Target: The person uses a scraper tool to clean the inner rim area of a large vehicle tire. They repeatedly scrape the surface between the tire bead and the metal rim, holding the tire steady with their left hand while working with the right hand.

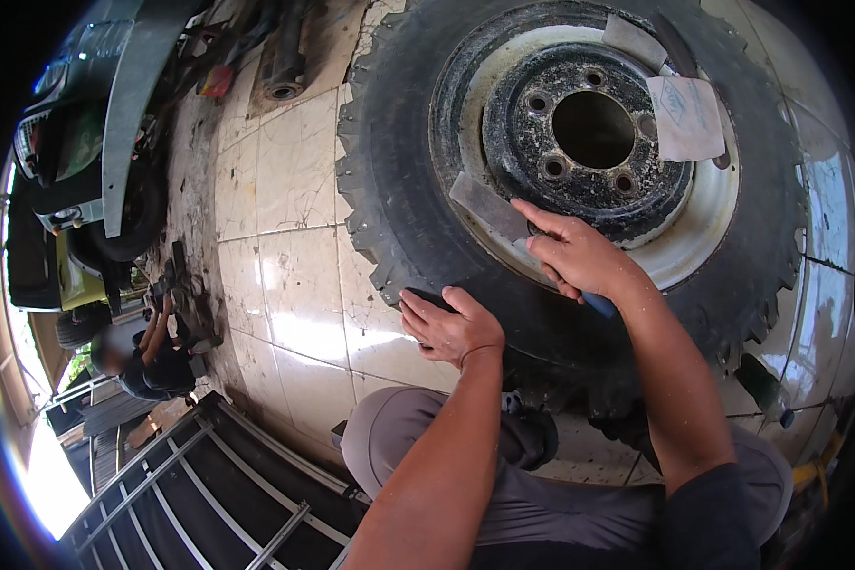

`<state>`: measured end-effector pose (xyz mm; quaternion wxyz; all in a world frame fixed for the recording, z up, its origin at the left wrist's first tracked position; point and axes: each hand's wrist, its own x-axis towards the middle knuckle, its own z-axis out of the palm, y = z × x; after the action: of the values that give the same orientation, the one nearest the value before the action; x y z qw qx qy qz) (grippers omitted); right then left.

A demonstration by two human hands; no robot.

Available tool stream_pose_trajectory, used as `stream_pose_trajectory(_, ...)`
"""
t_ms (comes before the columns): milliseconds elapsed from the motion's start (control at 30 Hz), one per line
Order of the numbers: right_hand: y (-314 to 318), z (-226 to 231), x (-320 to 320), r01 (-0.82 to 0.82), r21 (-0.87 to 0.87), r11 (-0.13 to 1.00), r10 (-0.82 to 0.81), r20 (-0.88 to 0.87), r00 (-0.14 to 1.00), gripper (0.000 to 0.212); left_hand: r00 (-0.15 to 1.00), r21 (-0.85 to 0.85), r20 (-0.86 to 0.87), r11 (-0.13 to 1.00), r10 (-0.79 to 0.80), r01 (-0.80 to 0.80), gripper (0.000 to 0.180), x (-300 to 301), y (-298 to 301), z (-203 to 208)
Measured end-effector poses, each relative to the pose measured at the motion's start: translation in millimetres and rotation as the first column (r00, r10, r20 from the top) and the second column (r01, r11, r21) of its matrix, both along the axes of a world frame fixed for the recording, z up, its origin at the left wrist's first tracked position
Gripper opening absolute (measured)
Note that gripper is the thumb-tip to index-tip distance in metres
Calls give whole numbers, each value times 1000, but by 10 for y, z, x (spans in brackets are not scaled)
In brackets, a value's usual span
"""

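A large black tyre [394, 142] lies flat on the floor around a worn, whitish wheel rim [703, 223]. My right hand [579, 252] is closed round a blue-handled tool [598, 304] over the rim's near left side, its index finger stretched out; the fingers hide most of the tool. A grey strip [489, 204], resembling sandpaper or a flat blade, lies at the fingertips across the rim's edge. With its fingers stretched out, my left hand [451, 328] rests against the tyre's near left edge. A printed pale sheet [686, 119], like sandpaper backing, lies on the rim's right side.
Another grey piece [635, 43] and a dark curved bar [674, 46] lie at the rim's upper right. A dark bottle [763, 388] is on the tiles at right. Left are a metal-framed black panel [209, 484], a vehicle [85, 133] and another person [152, 356].
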<state>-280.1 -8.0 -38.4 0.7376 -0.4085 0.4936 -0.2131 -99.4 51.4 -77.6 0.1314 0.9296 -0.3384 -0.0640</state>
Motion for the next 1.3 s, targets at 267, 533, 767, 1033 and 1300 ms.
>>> stream_pose_trajectory(267,26,38,8,88,59,994,-91,42,995,66,1000,1,-3,1000,4,-4,70,-4,18,7)
stream_pose_trajectory(533,91,31,-22,152,67,986,-158,101,982,65,1000,0,-9,1000,1,-1,70,-6,8,11)
stream_pose_trajectory(767,92,33,-27,139,86,987,-146,86,986,65,1000,17,-16,1000,-4,4,70,-13,3,14)
stream_pose_trajectory(1033,121,13,2,239,101,966,-249,106,963,64,1000,15,-18,1000,4,-4,70,-8,12,18)
stream_pose_trajectory(1300,113,-21,21,283,113,952,-297,137,945,65,1000,3,-12,1000,5,-5,71,-44,-11,13)
